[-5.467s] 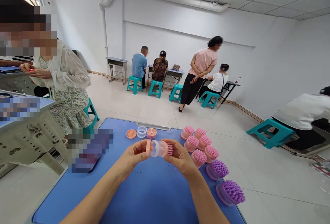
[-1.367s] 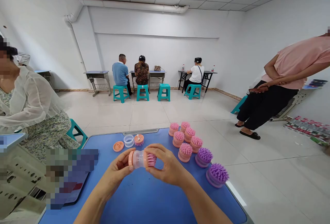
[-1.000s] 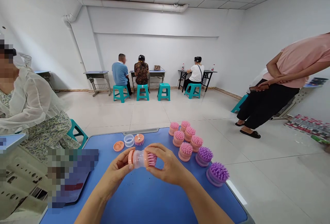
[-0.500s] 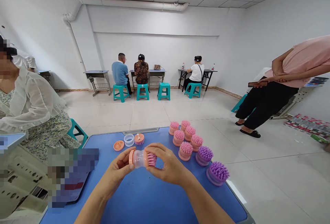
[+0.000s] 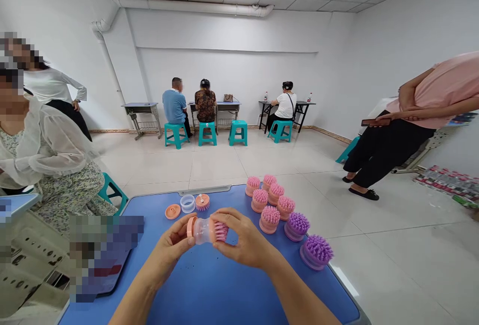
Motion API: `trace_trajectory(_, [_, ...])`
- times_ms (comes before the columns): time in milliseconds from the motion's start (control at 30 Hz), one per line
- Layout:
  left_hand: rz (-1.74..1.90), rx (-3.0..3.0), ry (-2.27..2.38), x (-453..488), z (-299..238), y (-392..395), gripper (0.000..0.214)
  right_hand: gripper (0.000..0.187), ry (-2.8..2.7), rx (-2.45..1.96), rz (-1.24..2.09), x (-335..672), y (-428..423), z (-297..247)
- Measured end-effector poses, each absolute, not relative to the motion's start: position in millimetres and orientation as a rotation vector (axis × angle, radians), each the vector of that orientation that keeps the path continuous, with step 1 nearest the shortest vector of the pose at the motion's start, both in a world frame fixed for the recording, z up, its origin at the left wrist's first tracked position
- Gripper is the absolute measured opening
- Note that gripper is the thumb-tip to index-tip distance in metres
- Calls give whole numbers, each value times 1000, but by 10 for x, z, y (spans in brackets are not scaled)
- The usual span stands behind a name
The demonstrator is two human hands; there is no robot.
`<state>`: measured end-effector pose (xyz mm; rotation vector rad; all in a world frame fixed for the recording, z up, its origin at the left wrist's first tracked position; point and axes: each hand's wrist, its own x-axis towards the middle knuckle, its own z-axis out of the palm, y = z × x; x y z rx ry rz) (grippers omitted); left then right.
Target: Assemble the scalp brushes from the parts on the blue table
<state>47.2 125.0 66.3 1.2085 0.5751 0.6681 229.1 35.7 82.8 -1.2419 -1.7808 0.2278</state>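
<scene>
Between my hands, above the blue table (image 5: 209,290), is a scrubbing brush (image 5: 203,231) lying sideways, with an orange cap, a clear middle and pink bristles. My left hand (image 5: 175,243) grips its orange cap end. Fingers and thumb of my right hand (image 5: 241,238) close round the bristle end. Behind them lie an orange cap (image 5: 172,211), a clear ring (image 5: 187,204) and an orange brush head (image 5: 202,202) with its bristles down. To the right stand several pink brushes (image 5: 269,219) and two purple brushes (image 5: 316,251), bristles up.
A dark tablet-like object (image 5: 112,265), partly blurred, lies at the table's left edge. A seated person (image 5: 56,140) is close on the left, and a standing person (image 5: 404,130) is on the right. Bottles (image 5: 449,180) stand on the floor at far right.
My hands and the brush hold almost the same pose. At far left, a person in a white top now stands upright behind the seated person, whose arm has shifted.
</scene>
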Motion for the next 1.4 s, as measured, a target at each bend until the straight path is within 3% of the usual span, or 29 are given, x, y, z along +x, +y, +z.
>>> trace_trajectory(900, [655, 1286, 537, 479, 610, 1256, 50, 46, -1759, -1251, 244, 2288, 374, 783])
trace_trajectory(1167, [610, 1399, 530, 484, 613, 1252, 59, 42, -1746, -1256, 319, 2308, 406, 761])
trace_trajectory(1400, [541, 1507, 560, 479, 639, 1274, 47, 43, -1784, -1216, 378, 2291, 409, 724])
